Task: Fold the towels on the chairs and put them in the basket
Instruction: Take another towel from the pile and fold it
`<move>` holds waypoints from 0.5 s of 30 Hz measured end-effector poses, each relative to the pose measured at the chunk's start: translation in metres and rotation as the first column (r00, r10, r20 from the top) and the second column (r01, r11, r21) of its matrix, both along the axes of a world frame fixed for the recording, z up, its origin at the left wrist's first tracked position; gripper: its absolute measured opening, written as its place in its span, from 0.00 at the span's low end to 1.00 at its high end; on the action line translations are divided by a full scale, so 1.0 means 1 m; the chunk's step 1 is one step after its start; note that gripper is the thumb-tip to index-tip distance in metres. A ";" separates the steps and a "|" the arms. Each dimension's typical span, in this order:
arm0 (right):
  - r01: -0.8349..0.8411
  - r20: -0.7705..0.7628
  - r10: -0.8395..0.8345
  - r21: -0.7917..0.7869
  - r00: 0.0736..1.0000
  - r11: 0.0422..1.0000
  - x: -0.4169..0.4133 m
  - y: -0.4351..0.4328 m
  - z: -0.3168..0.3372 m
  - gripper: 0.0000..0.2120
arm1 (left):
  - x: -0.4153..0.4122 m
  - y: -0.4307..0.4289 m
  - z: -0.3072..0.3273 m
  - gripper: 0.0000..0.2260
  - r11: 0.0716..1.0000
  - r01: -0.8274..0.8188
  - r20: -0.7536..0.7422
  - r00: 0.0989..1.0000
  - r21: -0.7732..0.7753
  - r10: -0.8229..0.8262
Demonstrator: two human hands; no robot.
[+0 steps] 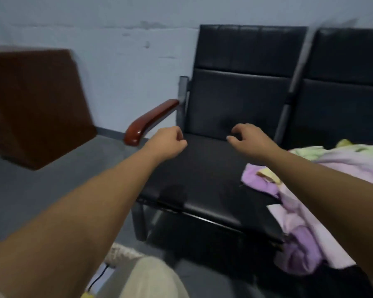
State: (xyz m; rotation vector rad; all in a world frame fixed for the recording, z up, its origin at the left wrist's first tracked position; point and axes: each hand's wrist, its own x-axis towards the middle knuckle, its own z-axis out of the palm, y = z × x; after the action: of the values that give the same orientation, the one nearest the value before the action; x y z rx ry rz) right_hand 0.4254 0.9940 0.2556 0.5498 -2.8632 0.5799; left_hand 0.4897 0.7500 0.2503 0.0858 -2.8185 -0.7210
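Head view, towels (pixel 257 179) (heaped) near right hand (pixel 248 138)

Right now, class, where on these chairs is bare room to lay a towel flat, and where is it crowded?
Free: the left seat, from the wooden armrest across to the towels. Crowded: the right chair, heaped with towels spilling over its front edge and onto the left seat's right side.
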 end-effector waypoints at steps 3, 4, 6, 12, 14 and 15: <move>0.180 -0.007 -0.180 0.050 0.984 0.982 -0.017 0.083 -0.006 0.21 | -0.043 0.073 -0.002 0.09 0.994 0.113 0.040 0.993 0.008 -0.114; 0.231 -0.013 -0.231 0.070 0.973 0.970 -0.021 0.107 -0.012 0.21 | -0.055 0.097 -0.006 0.09 0.989 0.147 0.050 0.988 0.020 -0.148; 0.320 -0.004 -0.322 0.136 0.947 0.938 -0.025 0.149 -0.026 0.20 | -0.078 0.142 -0.019 0.09 0.977 0.209 0.077 0.974 0.043 -0.211; 0.453 -0.065 -0.461 0.345 0.885 0.822 -0.039 0.226 -0.071 0.23 | -0.128 0.256 -0.082 0.14 0.903 0.416 0.169 0.887 0.111 -0.429; 0.452 -0.156 -0.428 0.420 0.890 0.787 -0.046 0.236 -0.084 0.22 | -0.137 0.289 -0.102 0.21 0.867 0.467 0.187 0.849 0.172 -0.494; 0.466 -0.205 -0.419 0.415 0.885 0.781 -0.050 0.238 -0.089 0.22 | -0.140 0.304 -0.111 0.25 0.846 0.476 0.196 0.830 0.240 -0.523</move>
State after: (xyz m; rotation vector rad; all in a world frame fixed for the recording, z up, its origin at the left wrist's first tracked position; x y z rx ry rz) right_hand 0.3755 1.2325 0.1665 -0.0638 -2.8710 -0.2018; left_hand 0.3499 1.0536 0.1393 -0.6040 -3.0355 -1.1542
